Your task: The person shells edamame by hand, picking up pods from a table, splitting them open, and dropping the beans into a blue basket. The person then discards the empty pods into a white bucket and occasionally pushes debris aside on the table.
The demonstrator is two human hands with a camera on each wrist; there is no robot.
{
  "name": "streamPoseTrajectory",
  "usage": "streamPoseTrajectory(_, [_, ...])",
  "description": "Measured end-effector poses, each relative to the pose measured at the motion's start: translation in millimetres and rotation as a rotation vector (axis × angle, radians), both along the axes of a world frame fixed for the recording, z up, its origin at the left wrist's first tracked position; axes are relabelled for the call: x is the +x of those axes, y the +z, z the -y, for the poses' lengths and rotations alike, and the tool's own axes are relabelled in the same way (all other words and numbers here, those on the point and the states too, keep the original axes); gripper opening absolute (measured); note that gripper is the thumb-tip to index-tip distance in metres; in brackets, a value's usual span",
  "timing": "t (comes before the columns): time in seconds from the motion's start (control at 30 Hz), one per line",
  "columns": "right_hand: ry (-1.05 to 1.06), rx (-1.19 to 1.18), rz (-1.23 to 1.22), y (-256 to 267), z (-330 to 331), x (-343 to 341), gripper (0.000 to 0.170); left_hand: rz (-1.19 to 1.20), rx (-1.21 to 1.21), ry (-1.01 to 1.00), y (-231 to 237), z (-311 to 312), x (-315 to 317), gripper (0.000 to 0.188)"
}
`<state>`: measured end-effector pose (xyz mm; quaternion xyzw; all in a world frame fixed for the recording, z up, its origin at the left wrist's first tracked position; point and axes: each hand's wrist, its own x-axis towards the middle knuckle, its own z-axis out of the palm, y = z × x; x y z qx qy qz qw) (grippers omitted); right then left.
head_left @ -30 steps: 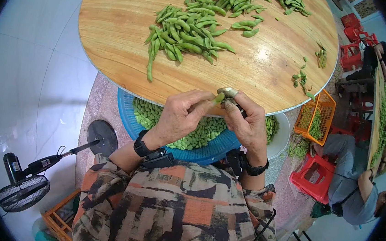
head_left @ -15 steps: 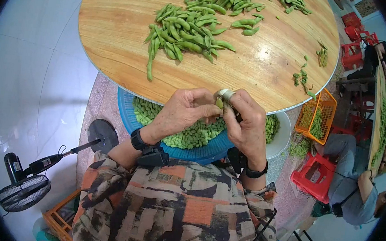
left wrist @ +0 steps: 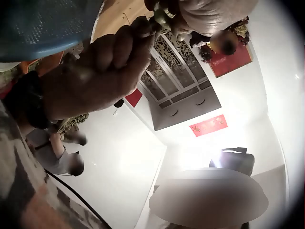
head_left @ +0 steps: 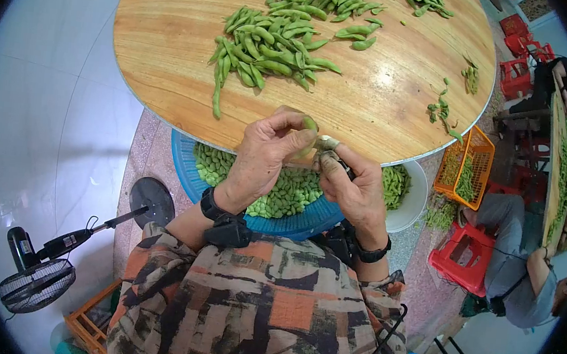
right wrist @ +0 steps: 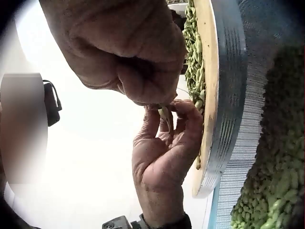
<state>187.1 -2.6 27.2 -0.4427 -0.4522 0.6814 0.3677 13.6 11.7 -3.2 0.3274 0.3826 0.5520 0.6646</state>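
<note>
In the head view my left hand (head_left: 269, 152) pinches a green edamame pod (head_left: 310, 123) between thumb and fingers at the near table edge. Close beside it is my right hand (head_left: 356, 190), fingers curled, with a pale wrap (head_left: 327, 142) on the forefinger. Both hands' fingertips meet at the pod (right wrist: 164, 114) in the right wrist view; its upper end is at the right fingertips and partly hidden. Below the hands, shelled beans (head_left: 282, 197) fill a blue basket (head_left: 180, 161). A pile of whole pods (head_left: 264, 50) lies on the round wooden table (head_left: 173, 53).
A white bucket (head_left: 415, 209) with green pods stands right of the basket. Farther right are an orange crate (head_left: 475, 146), a red stool (head_left: 462, 257) and a seated person (head_left: 525, 265). A black fan (head_left: 38, 284) is at the left. Stems and scraps (head_left: 441, 110) lie on the table's right side.
My left hand has drawn slightly up and away from the right, its pod now turned upward. The right hand has shifted a little left and down. The piles look unchanged.
</note>
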Motion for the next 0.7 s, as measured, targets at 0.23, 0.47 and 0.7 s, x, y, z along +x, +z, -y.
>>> streamPoseTrajectory(0.23, [0.023,0.026,0.067,-8.4,-4.7,-4.7,0.024,-0.066,-0.024,0.055,10.7,7.6,10.6,0.010])
streamPoseTrajectory(0.47, [0.008,0.039,-0.031,-24.1,-8.5,-1.9,0.022,0.165,-0.060,-0.097,-7.1,1.4,-0.5,0.010])
streamPoseTrajectory(0.7, [0.119,-0.004,-0.041,-24.1,-9.6,5.3,0.018,0.169,-0.034,-0.249,-6.0,1.0,-11.4,0.018])
